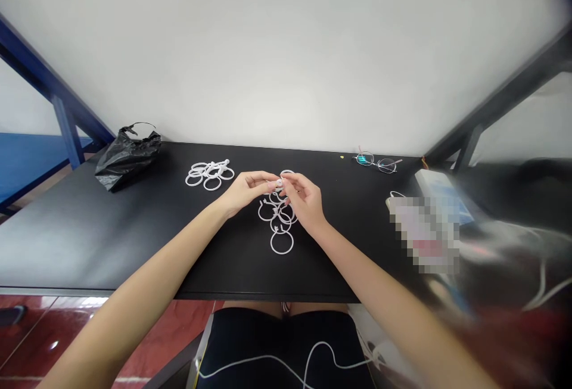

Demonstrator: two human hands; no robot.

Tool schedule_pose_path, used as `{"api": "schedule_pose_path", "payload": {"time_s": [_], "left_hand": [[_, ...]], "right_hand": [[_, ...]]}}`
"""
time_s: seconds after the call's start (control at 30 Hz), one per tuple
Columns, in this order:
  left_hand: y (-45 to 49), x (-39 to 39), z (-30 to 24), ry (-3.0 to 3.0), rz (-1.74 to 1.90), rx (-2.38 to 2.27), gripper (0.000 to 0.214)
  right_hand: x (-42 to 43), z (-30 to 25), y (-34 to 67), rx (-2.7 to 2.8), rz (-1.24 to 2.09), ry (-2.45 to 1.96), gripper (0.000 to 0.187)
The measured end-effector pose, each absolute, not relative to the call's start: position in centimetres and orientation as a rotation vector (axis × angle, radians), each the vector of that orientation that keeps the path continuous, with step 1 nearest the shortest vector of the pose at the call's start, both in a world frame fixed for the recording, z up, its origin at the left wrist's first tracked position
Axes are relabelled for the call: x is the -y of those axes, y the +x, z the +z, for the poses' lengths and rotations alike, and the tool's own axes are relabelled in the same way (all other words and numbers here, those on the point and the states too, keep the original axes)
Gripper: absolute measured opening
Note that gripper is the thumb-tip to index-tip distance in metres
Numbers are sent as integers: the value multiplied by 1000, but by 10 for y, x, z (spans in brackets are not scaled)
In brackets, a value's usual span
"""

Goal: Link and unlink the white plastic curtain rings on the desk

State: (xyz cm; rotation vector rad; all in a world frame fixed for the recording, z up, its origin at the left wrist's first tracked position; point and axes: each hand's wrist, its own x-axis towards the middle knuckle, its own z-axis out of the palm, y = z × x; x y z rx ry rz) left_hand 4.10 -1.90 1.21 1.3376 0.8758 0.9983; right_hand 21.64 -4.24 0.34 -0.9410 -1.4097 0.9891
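Note:
My left hand (pixel 249 190) and my right hand (pixel 307 199) meet above the middle of the black table. Their thumbs and forefingers pinch the small joint of a white plastic ring (pixel 279 183) from both sides. Fingers cover much of that ring. Under and in front of my hands lies a loose group of white rings (pixel 282 252), several with their small clasp ends apart. Left of my left hand sits another pile of white rings (pixel 213 170), overlapping one another.
A black plastic bag (pixel 129 155) stands at the back left of the black table (pixel 111 240). Eyeglasses (pixel 376 161) lie at the back right. Nearer on the right are a blurred-out item (pixel 424 234), a white box (pixel 440 192) and clear plastic. A white cable (pixel 263 357) crosses my lap.

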Motion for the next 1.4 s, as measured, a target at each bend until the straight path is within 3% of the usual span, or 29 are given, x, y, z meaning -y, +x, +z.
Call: {"api": "schedule_pose_path", "payload": {"time_s": [0.23,0.8,0.97,1.13,1.4], "left_hand": [[41,20,13,1324,1010,-905,28],[39,18,15,1510,1089,-972,33],[5,6,20,2143,1354,-1615,31],[-33,-1,23,2194,1040,-2268,23],[-38,0,19,2095,739,-2401,24]], "right_hand": [[44,1,216,1418,993,-891,17],[41,10,213,1231,1162,-889,27],[40,14,216,1143,1179,-960,30],[40,16,216,1150,1181,-972,29],[39,13,217,1155,1193,-981,27]]}}
